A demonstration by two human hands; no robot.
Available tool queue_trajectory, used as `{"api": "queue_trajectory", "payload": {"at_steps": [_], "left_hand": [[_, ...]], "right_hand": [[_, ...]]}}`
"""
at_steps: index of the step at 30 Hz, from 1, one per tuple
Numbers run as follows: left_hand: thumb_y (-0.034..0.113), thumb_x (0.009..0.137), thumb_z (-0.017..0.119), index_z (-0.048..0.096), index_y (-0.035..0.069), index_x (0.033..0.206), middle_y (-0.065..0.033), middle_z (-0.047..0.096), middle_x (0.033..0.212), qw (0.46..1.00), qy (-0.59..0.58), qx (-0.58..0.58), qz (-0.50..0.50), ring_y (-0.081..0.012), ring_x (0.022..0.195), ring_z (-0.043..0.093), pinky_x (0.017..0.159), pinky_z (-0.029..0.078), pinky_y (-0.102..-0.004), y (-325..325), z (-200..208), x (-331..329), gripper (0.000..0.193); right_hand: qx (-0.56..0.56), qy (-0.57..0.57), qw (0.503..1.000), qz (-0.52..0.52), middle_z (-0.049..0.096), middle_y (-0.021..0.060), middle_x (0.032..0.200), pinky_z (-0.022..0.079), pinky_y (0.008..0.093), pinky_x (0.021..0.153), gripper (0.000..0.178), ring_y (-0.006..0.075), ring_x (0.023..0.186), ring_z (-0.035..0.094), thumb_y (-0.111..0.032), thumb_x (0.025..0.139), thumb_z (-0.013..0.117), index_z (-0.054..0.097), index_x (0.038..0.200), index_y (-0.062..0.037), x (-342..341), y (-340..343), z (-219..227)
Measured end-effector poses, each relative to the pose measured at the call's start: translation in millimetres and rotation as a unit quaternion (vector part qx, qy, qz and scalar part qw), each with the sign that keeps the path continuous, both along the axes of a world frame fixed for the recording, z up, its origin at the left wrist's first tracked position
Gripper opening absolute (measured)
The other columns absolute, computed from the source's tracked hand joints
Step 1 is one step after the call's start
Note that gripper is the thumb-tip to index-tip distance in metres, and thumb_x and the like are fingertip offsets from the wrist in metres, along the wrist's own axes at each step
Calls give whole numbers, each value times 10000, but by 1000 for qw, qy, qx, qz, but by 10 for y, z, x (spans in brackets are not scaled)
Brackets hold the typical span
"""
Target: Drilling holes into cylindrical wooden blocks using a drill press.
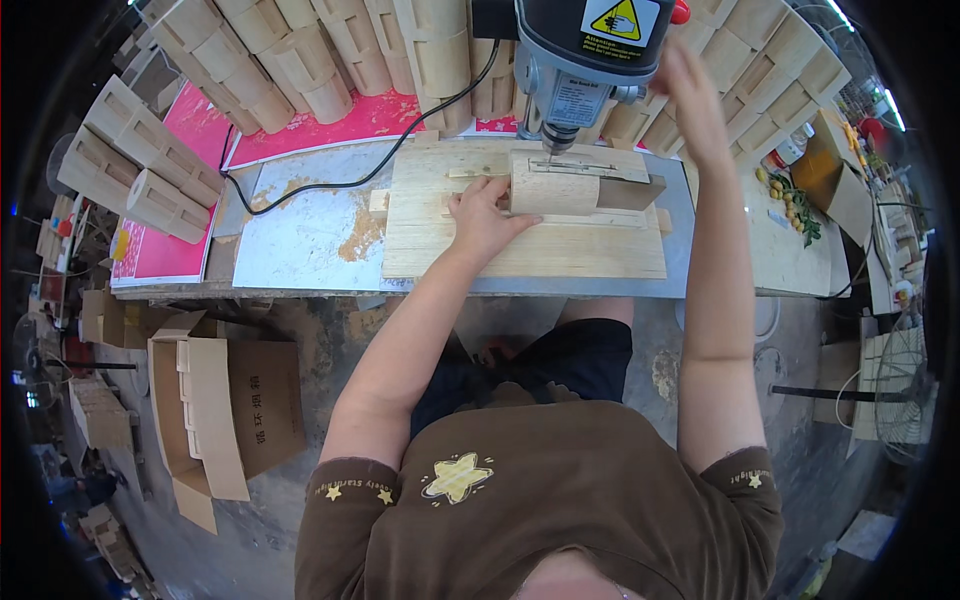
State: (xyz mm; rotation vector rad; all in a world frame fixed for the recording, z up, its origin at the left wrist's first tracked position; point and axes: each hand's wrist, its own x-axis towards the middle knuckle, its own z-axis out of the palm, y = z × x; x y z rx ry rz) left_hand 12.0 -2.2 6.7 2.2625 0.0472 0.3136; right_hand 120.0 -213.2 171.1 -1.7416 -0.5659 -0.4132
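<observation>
Wooden tube (pixel 553 190): is lying on its side on the flat wooden board (pixel 440 255), right below the drill chuck (pixel 559 138).
Brown block (pixel 630 190): is poking out at the tube's right end.
Left hand (pixel 487 217): is touching the tube's left end, half open, with the thumb reaching along the near side and the other fingers bending at the end. How hard it is squeezing, I cannot tell.
Right hand (pixel 690 90): is up beside the drill press (pixel 590 50), close to its red knob (pixel 681 12). It is looking blurry, so I cannot tell how far its fingers are opening or if they are holding anything.
Holding well: the left hand seems to be steadying the tube, so pressing it down firmly and not letting it roll would help.
Staying safe: the left fingers are resting quite near the chuck, so leaving them out at the end, away from the spot below it, seems wise.
Pulling well: if the right hand is working the drill, a slow, even pull should be kinder to the wood.
Black cord (pixel 330 190): is curving over the table on the left, away from the tube.
Sawdust (pixel 368 232): is lying left of the board; brushing it away from under the board should help it sit flat.
</observation>
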Motion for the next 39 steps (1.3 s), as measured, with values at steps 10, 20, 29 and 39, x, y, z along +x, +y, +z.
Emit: {"api": "queue_trajectory", "payload": {"at_steps": [10, 20, 29, 39], "left_hand": [[183, 571, 806, 633, 59, 861, -44, 542, 813, 986, -142, -9, -85, -205, 739, 543, 754, 369, -342, 424, -28, -201, 359], [215, 722, 753, 627, 7, 745, 4, 553, 594, 892, 128, -400, 168, -44, 464, 432, 420, 313, -190, 1266, 825, -1320, 244], [317, 741, 742, 599, 11, 707, -8, 525, 536, 841, 233, -455, 179, -46, 390, 383, 366, 271, -199, 902, 679, -1407, 340], [291, 805, 707, 601, -15, 902, 6, 544, 705, 848, 167, -503, 7, -45, 589, 467, 552, 394, -180, 324, 459, -1178, 338]], "right_hand": [[-397, -93, 913, -30, 602, 118, 892, 385, 413, 802, 274, 323, 887, 542, -183, 734, 680, 595, 959, -50, -638, -382, -1046], [-404, -79, 911, 3, 597, 105, 855, 377, 405, 792, 293, 311, 858, 546, -158, 688, 702, 604, 946, -59, -1300, -13, -945], [-390, -118, 912, 41, 575, 77, 827, 382, 395, 810, 296, 285, 827, 535, -147, 670, 711, 599, 932, -65, -1353, 48, -935], [-384, -138, 913, 14, 572, 66, 833, 386, 394, 801, 307, 275, 824, 531, -153, 660, 719, 597, 932, -79, -1376, 7, -974]]}}
